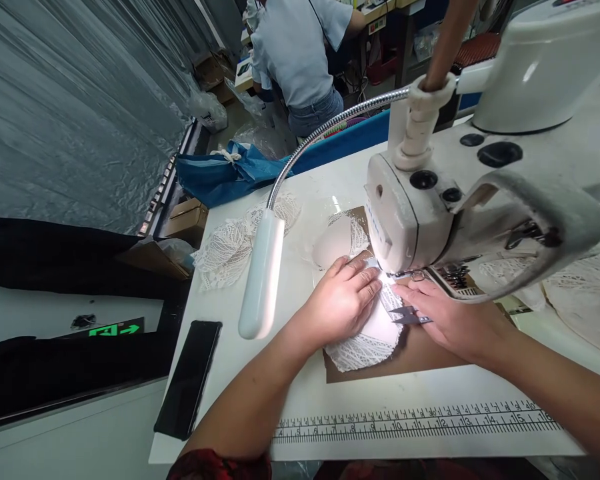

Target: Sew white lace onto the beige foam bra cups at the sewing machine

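Observation:
My left hand [345, 300] lies palm down on a white lace-covered cup piece [367, 343], its fingers together and pressing the fabric beside the needle area of the white sewing machine [395, 207]. My right hand [437, 310] is at the other side of the piece, fingers curled around small grey scissors [407, 315] whose blades point left over the lace edge. Its fingertips touch the fabric near the presser foot. Another pale cup with lace [333, 245] rests just beyond my left hand. A brown board [430, 353] lies under the work.
A lamp [263, 280] on a bendy metal neck hangs left of my left hand. Lace pieces [225, 250] lie at the back left, a black phone [187, 380] at the front left. A ruler strip [415, 427] runs along the front edge. A person [300, 60] sits beyond the table.

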{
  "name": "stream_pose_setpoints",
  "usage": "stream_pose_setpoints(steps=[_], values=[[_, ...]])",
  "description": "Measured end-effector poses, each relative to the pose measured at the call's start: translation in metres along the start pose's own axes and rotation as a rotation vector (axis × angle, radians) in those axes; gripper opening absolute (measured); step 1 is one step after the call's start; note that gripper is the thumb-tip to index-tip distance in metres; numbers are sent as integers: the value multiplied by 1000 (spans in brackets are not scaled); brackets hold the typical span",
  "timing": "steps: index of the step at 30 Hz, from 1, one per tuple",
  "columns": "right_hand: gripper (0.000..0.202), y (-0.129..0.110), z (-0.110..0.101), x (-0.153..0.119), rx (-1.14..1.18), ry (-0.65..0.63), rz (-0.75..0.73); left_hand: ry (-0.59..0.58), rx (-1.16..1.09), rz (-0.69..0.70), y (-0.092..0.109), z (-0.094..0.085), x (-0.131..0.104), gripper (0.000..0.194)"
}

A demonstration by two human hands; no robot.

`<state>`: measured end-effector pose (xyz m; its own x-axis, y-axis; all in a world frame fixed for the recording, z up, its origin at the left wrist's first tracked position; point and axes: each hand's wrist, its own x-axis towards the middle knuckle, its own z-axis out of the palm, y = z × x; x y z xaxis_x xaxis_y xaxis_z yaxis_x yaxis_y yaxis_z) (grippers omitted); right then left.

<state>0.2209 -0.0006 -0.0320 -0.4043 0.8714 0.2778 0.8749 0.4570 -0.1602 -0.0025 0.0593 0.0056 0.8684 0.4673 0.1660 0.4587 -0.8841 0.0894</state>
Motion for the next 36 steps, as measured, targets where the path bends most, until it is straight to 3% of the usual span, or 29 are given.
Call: stream_pose_setpoints(steps=[9, 23, 30, 36], values=[[46, 5, 8, -11, 41, 20, -100, -38, 104, 137, -4, -3, -2, 27], [44, 1, 8, -9, -66, 137, -62, -26, 109, 113, -7, -2, -4, 25], [36, 9, 9, -10, -10, 70, -3, -80, 40, 146, -6, -4, -2, 27], [43, 13, 9, -14, 101, -18, 13, -82, 20, 177, -6, -2, -4, 30]])
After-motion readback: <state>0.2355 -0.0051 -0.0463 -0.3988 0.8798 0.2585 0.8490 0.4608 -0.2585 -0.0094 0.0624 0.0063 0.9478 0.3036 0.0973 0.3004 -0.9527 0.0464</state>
